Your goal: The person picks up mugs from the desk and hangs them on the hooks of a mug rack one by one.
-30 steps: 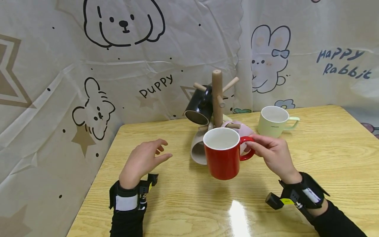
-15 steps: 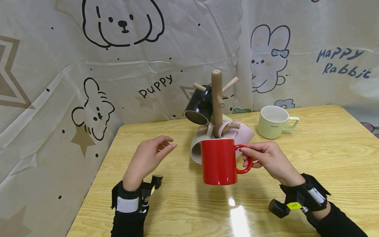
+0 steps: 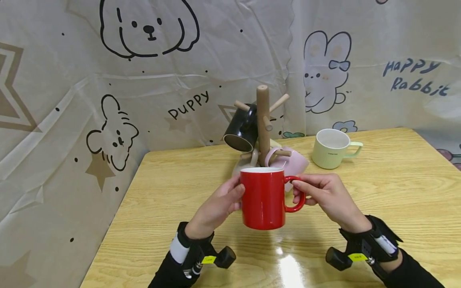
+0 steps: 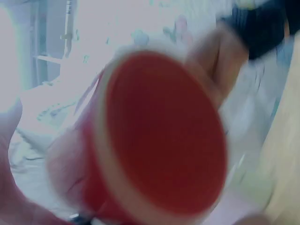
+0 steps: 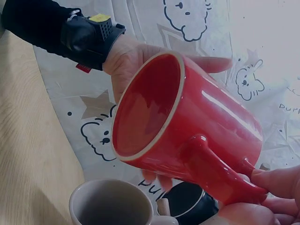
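A red mug [image 3: 263, 200] with a white inside is held up in front of a wooden mug tree [image 3: 263, 124]. My right hand [image 3: 325, 196] pinches its handle between thumb and fingers. Around the mug's left side comes my left hand [image 3: 217, 204], thumb on the near side and fingers behind. The right wrist view shows that thumb lying along one side of the mug and fingertips on the opposite side. In the left wrist view, blurred, the mug's underside [image 4: 166, 140] faces the camera.
On the tree hang a black mug [image 3: 242, 130], a pink mug [image 3: 293, 162] and a greyish mug [image 5: 110, 206]. A pale green mug [image 3: 330, 150] stands upright at the back right of the wooden table [image 3: 389, 192]. A printed cloth [image 3: 180, 52] hangs behind.
The red mug has come down slightly and levelled, its inside now mostly hidden in the head view. My left hand has moved right, from beside it onto its left side.
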Demonstrator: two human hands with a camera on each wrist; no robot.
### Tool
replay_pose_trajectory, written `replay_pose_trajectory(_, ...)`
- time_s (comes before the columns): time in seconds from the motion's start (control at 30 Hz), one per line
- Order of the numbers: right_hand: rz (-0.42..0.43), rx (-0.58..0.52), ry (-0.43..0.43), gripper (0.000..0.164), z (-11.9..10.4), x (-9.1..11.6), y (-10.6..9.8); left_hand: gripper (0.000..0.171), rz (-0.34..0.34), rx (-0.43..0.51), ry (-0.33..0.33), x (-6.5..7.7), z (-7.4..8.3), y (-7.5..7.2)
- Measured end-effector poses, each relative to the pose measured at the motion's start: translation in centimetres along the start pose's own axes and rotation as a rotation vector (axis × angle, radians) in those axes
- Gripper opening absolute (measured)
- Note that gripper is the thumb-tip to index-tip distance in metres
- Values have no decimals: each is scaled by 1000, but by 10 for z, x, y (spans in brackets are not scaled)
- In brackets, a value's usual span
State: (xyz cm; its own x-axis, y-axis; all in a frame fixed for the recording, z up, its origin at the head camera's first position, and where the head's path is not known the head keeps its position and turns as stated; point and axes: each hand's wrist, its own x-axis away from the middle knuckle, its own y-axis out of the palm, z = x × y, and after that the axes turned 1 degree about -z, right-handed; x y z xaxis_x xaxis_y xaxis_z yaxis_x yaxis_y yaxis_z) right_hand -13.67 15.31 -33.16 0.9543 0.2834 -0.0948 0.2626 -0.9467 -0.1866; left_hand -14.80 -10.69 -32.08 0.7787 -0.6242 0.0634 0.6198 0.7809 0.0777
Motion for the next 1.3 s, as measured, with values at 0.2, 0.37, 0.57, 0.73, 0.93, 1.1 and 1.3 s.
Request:
replay_pose_trajectory(0.2, 9, 11, -14, 34, 2, -1, 4, 65, 56, 106, -74, -11, -8, 15)
replay_pose_trajectory(0.37, 22, 2, -48, 31, 5, -2, 8, 62, 157, 87, -114, -17, -12, 21)
replay_pose_trajectory(0.57, 33, 32, -17, 34, 6, -4, 9, 64, 222, 114, -121, -20, -17, 23)
replay_pose_trajectory(0.73, 40, 61, 43, 34, 4, -5, 7, 65, 244, 123, -131, -22, -18, 24)
replay_pose_trajectory(0.93, 22, 86, 74, 37, 3, -6, 1, 65, 249, 126, -134, -21, -18, 25)
replay_pose_trajectory(1.1, 107, 126, 24, 42, 2, -6, -11, 63, 246, 182, -61, -20, -14, 25)
replay_pose_trajectory(1.3, 207, 6, -121, 35, 0, -5, -23, 55, 286, 420, 247, -23, -14, 32)
